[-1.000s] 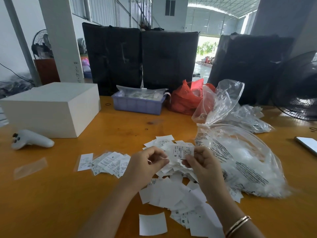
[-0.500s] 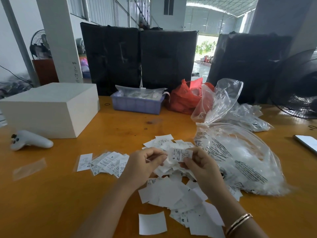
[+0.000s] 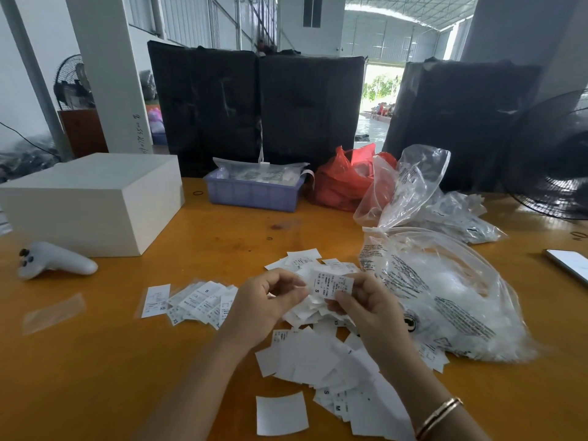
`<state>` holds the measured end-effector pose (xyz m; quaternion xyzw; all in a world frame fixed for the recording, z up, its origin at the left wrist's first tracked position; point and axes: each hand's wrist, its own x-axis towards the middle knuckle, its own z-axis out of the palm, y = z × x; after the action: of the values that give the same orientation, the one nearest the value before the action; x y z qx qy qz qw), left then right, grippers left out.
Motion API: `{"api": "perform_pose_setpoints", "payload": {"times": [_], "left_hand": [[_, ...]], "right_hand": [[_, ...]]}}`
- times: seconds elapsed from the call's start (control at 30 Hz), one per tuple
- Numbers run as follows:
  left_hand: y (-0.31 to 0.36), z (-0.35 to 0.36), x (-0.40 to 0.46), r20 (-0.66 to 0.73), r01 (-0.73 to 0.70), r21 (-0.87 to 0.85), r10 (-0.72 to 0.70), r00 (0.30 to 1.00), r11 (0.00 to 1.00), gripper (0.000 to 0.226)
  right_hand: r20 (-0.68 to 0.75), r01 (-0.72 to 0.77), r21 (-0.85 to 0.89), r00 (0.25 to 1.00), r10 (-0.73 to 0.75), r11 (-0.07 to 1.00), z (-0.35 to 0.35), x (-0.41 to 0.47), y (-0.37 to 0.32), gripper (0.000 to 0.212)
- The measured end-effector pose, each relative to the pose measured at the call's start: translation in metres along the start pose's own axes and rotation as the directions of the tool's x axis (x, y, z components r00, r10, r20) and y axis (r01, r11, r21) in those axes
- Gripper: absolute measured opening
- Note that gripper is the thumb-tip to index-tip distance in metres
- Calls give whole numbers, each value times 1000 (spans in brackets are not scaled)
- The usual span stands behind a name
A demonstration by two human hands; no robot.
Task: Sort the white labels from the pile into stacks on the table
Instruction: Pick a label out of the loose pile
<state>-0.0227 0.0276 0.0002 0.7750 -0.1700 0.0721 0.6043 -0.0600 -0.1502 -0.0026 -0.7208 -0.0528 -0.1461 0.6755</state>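
A loose pile of white labels (image 3: 313, 354) covers the orange table (image 3: 95, 377) in front of me. My right hand (image 3: 366, 308) pinches a small bunch of labels (image 3: 331, 286), the top one printed with an S. My left hand (image 3: 269, 302) is curled beside it, fingertips touching the bunch's left edge. To the left lies a fanned row of sorted labels (image 3: 194, 300), with a single label (image 3: 156, 300) at its left end. One blank label (image 3: 281, 414) lies apart near the table's front.
A large clear plastic bag (image 3: 445, 300) lies right of the pile. A white box (image 3: 92, 202) and a white controller (image 3: 54, 264) stand left. A blue tray (image 3: 254, 194), red bag (image 3: 343, 179), fan (image 3: 553, 160) and phone (image 3: 569, 262) ring the table.
Both hands stay over the pile with the bunch of labels between them. The S label has dropped slightly and now sits lower between the fingertips.
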Motion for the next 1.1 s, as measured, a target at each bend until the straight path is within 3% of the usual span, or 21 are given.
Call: {"api": "perform_pose_setpoints", "payload": {"times": [0.23,0.43,0.53,0.67,0.83,1.1], "left_hand": [[-2,0,0,7,-44,79,43,999,996,15],[-1,-2,-1,-14,-87,130,90,996,988,17],[3,-2,-1,-18,-87,80,89,996,993,5],[10,-3,-3,-30,-109,75,112,993,991,21],[12,-2,-4,-28,-103,86,106,994,991,30],[10,-3,-4,-29,-105,89,107,994,991,26]], "right_hand": [[-67,-1,64,998,6,998,-2,1,-2,13],[-27,-3,-127,1000,-1,992,3,-1,0,14],[-81,-17,-7,997,16,1000,1,0,0,13],[-133,-7,121,991,23,993,0,-1,-5,14],[-132,18,136,991,0,991,4,-2,-8,14],[-88,67,-153,993,-81,986,8,-5,-7,15]]}}
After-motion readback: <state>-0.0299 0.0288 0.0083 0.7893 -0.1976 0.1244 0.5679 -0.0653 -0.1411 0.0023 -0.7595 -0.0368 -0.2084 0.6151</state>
